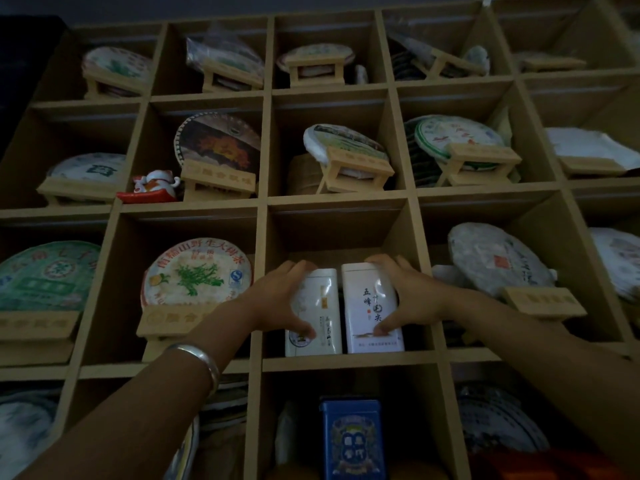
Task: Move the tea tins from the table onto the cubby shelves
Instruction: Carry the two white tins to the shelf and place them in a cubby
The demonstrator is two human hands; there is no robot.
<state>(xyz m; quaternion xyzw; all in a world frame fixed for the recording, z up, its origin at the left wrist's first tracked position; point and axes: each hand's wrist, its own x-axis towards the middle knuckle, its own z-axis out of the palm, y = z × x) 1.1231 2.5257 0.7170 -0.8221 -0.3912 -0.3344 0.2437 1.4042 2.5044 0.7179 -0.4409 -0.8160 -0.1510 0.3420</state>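
In the cubby directly above the blue tin (352, 439): two white tea tins, upright, side by side, nearly touching, on the cubby floor at its front edge. Left white tin (320, 315) gripped by the left hand (277, 299), fingers over the top, thumb on the face. Right white tin (372, 306) gripped likewise by the right hand (412, 296). Both apparently being seated, not yet released. Three tins shelved in all, counting the blue one below. Table out of view, so no telling how many remain there. Left of the blue tin's column, one lucky-cat figurine (156, 187); elsewhere, wrapped tea cakes on wooden stands.
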